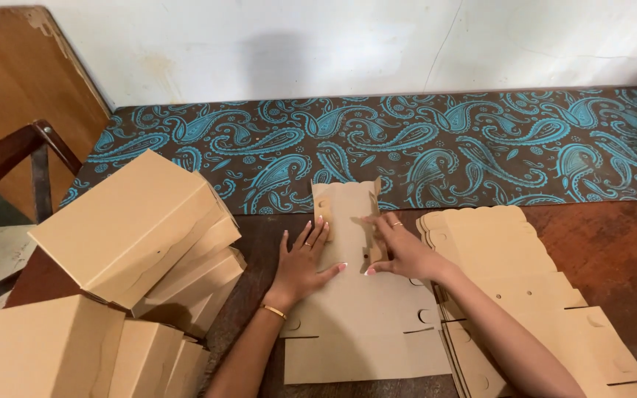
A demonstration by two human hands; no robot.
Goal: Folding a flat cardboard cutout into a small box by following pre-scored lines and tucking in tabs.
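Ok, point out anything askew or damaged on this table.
The finished boxes at the left lean over in a slumped pile rather than standing square. The board against the wall has a chipped top corner. The flat cardboard blank under both hands and the stack of blanks look tidy.

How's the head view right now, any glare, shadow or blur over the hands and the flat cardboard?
Head view: soft even light, no glare; left hand and right hand sharp on the flat cardboard blank; faint shadow on the wall; folded boxes at left slightly soft.
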